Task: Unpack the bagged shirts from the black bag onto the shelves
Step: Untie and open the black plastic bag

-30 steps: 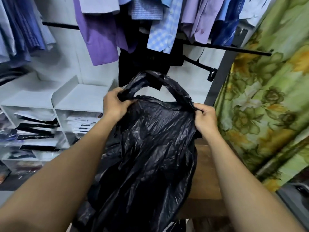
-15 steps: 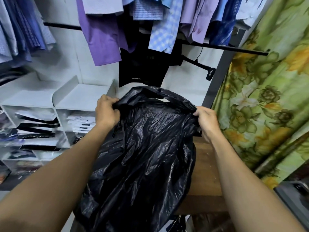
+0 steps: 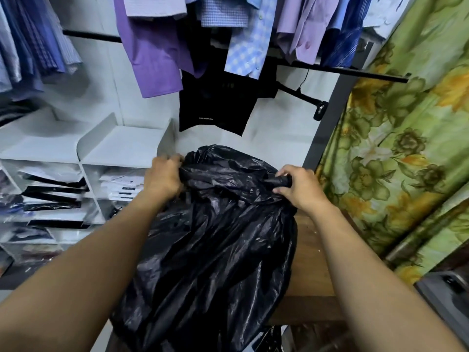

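The crumpled glossy black plastic bag [image 3: 215, 250] has sunk since a second ago: its looped handles, then held up at chest height, are now gathered low on the brown wooden counter [image 3: 314, 288], and both hands have dropped with them. Nearest the camera, two bare forearms reach in over the single bag, which slumps across the counter's left edge. The left hand [image 3: 162, 177] is closed on bunched plastic at the bag's left side; the right hand [image 3: 298, 190] pinches one twisted handle between thumb and fingers. The bag's mouth is not yet spread, and no bagged shirt can be seen inside it or in either hand, so the unpacking looks barely begun, with every shirt in the bag apparently left to move. Just beyond the left hand, the white cubby shelves [image 3: 121, 146] offer a bare top tier, while two open compartments below already hold stacks of clear-wrapped folded shirts [image 3: 121, 185], too overlapped to count. Farther back, pale and purple shirts [image 3: 152, 59] hang from a black rail. A green floral curtain [image 3: 406, 148] fills the right side.
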